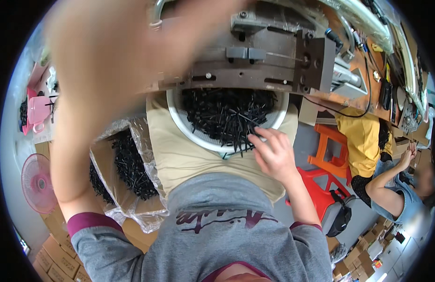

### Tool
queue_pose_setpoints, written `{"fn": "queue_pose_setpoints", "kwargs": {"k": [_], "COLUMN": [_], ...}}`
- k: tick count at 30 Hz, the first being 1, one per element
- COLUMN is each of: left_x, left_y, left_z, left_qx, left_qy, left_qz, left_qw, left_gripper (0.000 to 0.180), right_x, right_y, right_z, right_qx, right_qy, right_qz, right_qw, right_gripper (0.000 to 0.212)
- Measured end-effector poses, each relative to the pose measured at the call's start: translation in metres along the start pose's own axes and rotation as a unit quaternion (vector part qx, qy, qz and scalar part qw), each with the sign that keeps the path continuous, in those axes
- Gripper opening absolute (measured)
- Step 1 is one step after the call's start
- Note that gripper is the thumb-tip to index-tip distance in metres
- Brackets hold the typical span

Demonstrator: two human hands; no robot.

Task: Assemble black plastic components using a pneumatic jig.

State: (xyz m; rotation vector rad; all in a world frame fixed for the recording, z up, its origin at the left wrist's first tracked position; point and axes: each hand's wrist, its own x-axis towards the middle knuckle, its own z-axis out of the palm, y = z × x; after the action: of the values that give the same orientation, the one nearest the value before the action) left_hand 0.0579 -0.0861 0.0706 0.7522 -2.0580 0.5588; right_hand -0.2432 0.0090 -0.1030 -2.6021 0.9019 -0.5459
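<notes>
A white round basket (183, 126) sits on my lap, heaped with thin black strip-like pieces (227, 113) whose exact kind I cannot make out. My right hand (276, 152) is at its near right rim, fingertips touching the pieces, thumb apart from the fingers. Several strips stick out over the rim beside it. Raised close in the upper left, my left hand (128, 42) is large and smeared by motion, so its grip does not show. It covers the left part of a dark metal machine fixture (217, 70), which has two small grey blocks (245, 53) at its middle.
At my left stands a plastic-lined carton (144, 141) of similar black pieces, with a pink fan (39, 183) beyond. On the right are orange (328, 150) and red stools (316, 185), and a seated person (391, 188). Cables and tools lie on the wooden bench (375, 101).
</notes>
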Motion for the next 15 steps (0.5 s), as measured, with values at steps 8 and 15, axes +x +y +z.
{"fn": "queue_pose_setpoints", "kwargs": {"k": [8, 15], "left_x": [-0.17, -0.247], "left_y": [0.163, 0.205], "left_z": [0.007, 0.031], "left_qx": [-0.231, -0.317], "left_qy": [-0.277, -0.392], "left_qz": [-0.086, -0.161], "left_qw": [0.929, 0.848], "left_gripper": [0.025, 0.03], "right_x": [-0.005, 0.044], "right_y": [0.03, 0.051], "right_z": [0.046, 0.086], "right_qx": [-0.098, -0.154], "right_qy": [-0.139, -0.074], "right_qz": [-0.2, -0.269], "right_qw": [0.965, 0.948], "right_gripper": [0.047, 0.046]}}
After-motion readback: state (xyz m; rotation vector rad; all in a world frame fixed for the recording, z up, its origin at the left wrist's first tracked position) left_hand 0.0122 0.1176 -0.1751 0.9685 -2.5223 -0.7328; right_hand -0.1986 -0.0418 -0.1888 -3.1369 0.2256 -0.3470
